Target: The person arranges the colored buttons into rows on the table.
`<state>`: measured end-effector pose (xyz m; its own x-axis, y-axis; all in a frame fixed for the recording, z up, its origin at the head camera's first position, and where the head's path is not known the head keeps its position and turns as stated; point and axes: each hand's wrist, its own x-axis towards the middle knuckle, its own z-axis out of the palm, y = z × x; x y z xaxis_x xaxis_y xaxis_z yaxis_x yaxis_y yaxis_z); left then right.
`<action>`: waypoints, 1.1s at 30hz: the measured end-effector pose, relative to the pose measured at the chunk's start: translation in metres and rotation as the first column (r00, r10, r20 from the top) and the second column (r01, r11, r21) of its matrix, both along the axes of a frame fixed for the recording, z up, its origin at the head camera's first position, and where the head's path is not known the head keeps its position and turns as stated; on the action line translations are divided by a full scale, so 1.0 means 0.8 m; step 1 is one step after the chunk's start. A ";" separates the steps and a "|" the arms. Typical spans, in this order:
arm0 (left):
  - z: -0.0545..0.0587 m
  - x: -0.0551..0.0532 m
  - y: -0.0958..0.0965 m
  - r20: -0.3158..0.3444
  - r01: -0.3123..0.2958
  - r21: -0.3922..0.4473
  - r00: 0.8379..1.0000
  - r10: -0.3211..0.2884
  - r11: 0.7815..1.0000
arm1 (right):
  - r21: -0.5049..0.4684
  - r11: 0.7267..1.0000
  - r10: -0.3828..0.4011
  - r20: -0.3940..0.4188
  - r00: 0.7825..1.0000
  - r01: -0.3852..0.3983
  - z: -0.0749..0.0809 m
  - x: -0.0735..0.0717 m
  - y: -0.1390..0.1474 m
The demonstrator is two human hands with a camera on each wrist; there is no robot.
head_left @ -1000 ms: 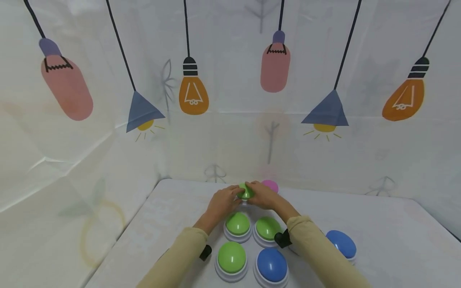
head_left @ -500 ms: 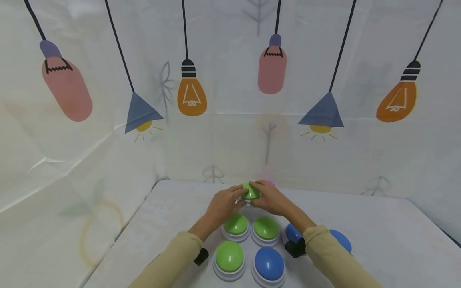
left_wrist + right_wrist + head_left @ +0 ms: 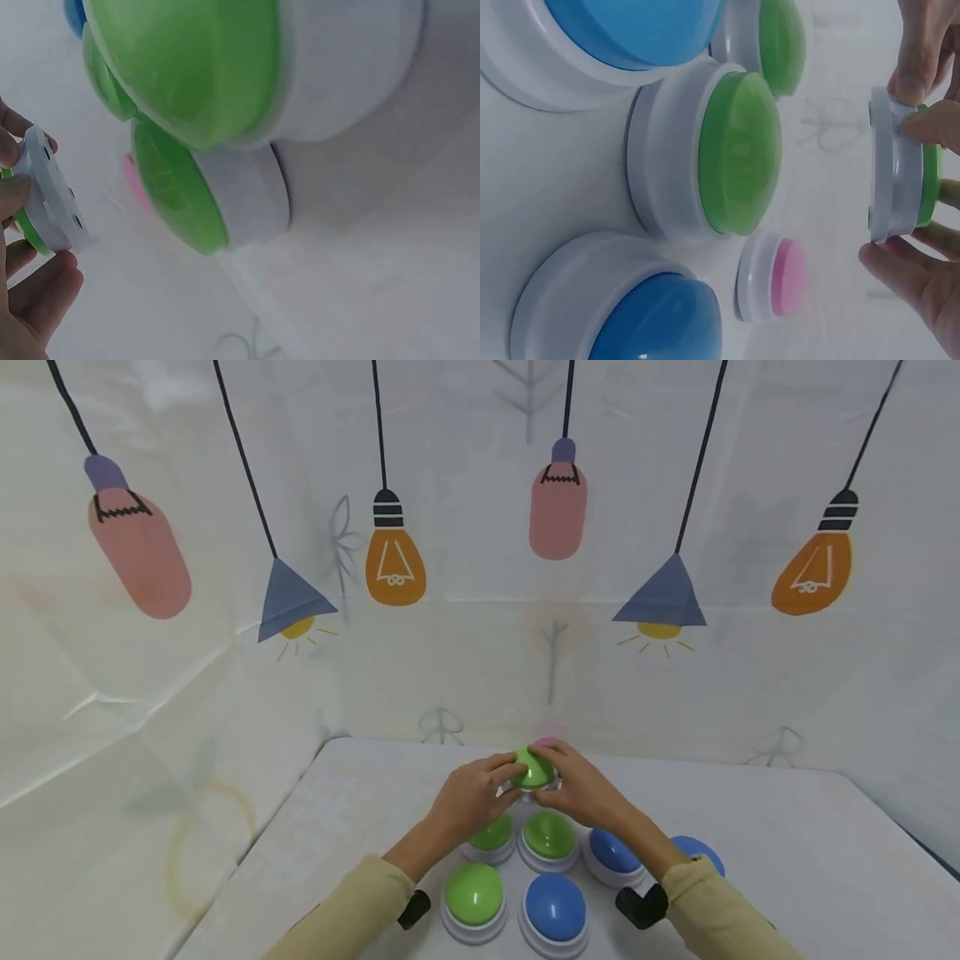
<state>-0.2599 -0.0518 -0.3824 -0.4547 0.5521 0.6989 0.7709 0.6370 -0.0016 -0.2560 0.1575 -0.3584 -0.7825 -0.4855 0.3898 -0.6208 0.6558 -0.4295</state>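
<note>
Both hands hold a green dome push button (image 3: pixel 534 770) with a white base, raised off the table toward the back. My left hand (image 3: pixel 471 793) grips its left side; from the right, my right hand (image 3: pixel 583 792) grips the other. In the left wrist view the underside of the held button's white base (image 3: pixel 51 187) shows small dark holes. Thumbs and fingers wrap its edge in the right wrist view, where the base (image 3: pixel 896 169) stands apart from the other buttons. Below the hands stand a green button (image 3: pixel 550 835) and another green button (image 3: pixel 491 833), partly covered by the left hand.
Nearer stand a green button (image 3: pixel 474 895) and a blue button (image 3: pixel 556 907). Two more blue ones, a button (image 3: pixel 613 850) and a button (image 3: pixel 696 852), are partly behind the right arm. A pink button (image 3: pixel 786 277) stands farther back on the white table (image 3: pixel 750 827), before a printed curtain (image 3: pixel 480 652).
The held green button has moved slightly right and nearer, with both hands still on it. The right forearm has shifted right, uncovering a blue button. The head view has shifted a little.
</note>
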 end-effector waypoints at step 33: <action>-0.020 0.100 0.091 -0.137 0.121 -0.114 0.981 -0.136 0.986 | -0.020 0.983 -0.176 0.169 0.970 0.182 -0.027 0.138 0.100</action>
<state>-0.1800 0.0211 -0.3986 -0.2743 0.6729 0.6871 0.8332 0.5230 -0.1796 -0.1458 0.2375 -0.3803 -0.9104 -0.3204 0.2619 -0.4134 0.7325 -0.5409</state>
